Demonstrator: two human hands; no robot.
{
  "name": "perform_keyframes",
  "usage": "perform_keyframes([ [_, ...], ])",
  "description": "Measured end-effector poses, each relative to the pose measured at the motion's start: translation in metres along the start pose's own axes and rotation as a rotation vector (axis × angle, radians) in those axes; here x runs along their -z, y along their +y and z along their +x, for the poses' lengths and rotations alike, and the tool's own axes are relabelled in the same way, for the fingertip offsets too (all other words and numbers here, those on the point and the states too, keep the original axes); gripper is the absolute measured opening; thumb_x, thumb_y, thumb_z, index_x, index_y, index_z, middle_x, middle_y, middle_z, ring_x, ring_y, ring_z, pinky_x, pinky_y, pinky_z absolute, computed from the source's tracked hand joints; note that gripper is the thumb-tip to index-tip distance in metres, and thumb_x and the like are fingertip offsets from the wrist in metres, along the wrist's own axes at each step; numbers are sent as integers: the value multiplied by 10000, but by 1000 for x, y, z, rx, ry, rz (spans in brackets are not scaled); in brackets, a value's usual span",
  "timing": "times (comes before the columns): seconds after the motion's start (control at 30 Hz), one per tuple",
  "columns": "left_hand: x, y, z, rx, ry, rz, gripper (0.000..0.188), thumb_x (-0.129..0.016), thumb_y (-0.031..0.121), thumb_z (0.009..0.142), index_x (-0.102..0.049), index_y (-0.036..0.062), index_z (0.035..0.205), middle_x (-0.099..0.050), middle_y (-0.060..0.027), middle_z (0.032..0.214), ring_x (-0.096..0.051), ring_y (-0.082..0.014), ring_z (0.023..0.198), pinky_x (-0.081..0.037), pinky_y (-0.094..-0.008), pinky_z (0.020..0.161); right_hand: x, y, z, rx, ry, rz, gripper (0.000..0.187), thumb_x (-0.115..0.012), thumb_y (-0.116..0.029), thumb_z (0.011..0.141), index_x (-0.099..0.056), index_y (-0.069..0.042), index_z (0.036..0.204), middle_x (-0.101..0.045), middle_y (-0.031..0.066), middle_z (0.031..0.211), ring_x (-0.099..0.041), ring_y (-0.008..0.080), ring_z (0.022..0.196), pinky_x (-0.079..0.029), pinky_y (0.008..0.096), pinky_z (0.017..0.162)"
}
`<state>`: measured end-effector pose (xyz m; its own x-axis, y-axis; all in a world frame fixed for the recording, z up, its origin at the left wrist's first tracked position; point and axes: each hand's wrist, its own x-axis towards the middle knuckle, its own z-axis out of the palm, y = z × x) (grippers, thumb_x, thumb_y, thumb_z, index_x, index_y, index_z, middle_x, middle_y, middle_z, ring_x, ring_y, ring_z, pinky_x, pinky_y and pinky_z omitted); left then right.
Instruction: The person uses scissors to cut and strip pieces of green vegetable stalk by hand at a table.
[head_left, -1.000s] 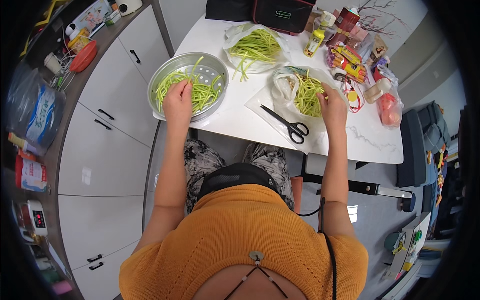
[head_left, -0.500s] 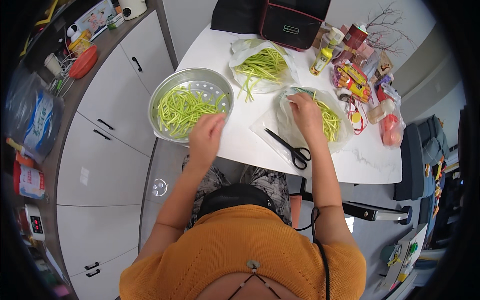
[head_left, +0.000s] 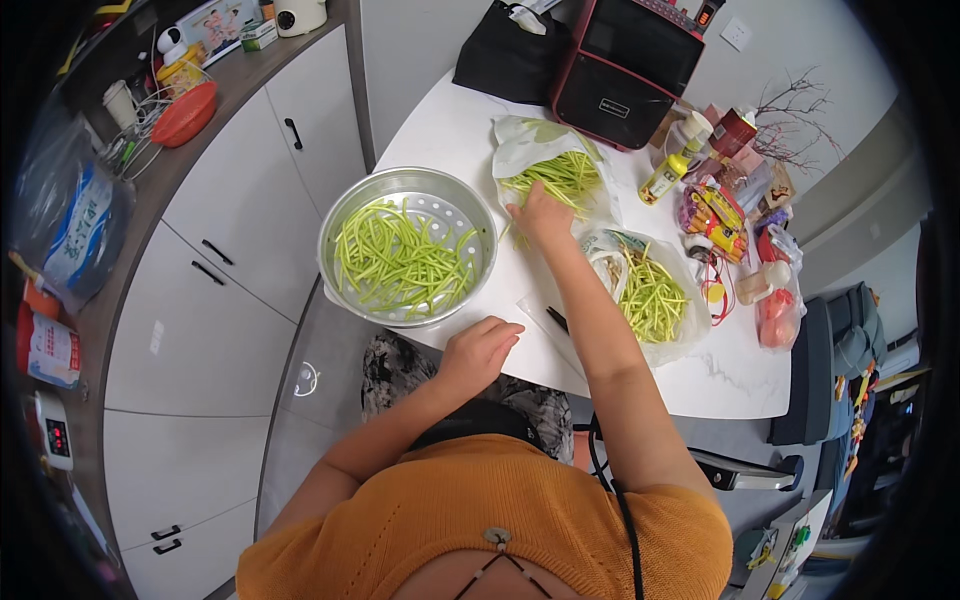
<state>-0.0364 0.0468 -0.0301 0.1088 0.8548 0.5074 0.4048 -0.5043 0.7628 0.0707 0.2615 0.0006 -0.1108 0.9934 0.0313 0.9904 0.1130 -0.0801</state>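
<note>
At the far bag my right hand (head_left: 545, 218) is closed on the ends of thin green stalks (head_left: 565, 176), its fingertips partly hidden. That white plastic bag (head_left: 520, 135) lies open and full of long stalks. My left hand (head_left: 480, 355) is curled shut at the table's near edge, with nothing showing in it. To its upper left stands a round silver metal pan (head_left: 335, 215) with a perforated bottom, holding cut green stalk pieces (head_left: 400, 260). Under my right forearm sits a second plastic bag (head_left: 690, 305) with shorter stalk pieces (head_left: 650, 295).
Black scissors (head_left: 557, 318) lie mostly hidden behind my right forearm on the white table (head_left: 730, 375). A black and red appliance (head_left: 620, 75) and a black bag (head_left: 510, 50) stand at the back. A yellow bottle (head_left: 663, 180) and snack packages (head_left: 715, 215) crowd the right.
My right hand has gone from the near bag to the long stalks in the far bag. My left hand has moved from the pan's rim down to the table edge. The view has shifted.
</note>
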Motion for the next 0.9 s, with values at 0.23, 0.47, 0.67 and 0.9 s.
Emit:
perform_keyframes([
  [0.23, 6, -10, 6, -21, 6, -30, 128, -595, 22, 795, -630, 25, 918, -600, -101, 810, -590, -243, 695, -471, -306, 610, -21, 19, 8, -55, -18, 17, 499, -614, -205, 698, -378, -4, 1089, -634, 207, 884, -624, 356, 848, -491, 426, 751],
  [0.47, 2, -13, 9, -52, 31, -38, 130, -605, 24, 769, -623, 49, 896, -599, -79, 798, -592, -252, 696, -475, -325, 599, -3, 34, -5, 24, -76, -60, 395, -615, -175, 683, -499, -2, 1019, -630, 209, 922, -613, 353, 891, -485, 430, 770],
  [0.67, 3, -13, 10, -28, 6, -37, 120, -598, 25, 780, -626, 42, 896, -599, -91, 794, -595, -251, 694, -474, -320, 603, 32, 36, -15, 110, -112, -33, 355, -589, -115, 663, -527, -17, 999, -618, 234, 895, -599, 373, 875, -478, 439, 765],
  [0.9, 1, -17, 9, -2, -39, -31, 123, -574, 22, 806, -634, 19, 914, -605, -109, 809, -600, -239, 697, -474, -298, 616, 23, 36, -1, 213, 83, 121, 422, -591, -83, 661, -519, -37, 1075, -596, 222, 972, -579, 372, 903, -467, 440, 773],
])
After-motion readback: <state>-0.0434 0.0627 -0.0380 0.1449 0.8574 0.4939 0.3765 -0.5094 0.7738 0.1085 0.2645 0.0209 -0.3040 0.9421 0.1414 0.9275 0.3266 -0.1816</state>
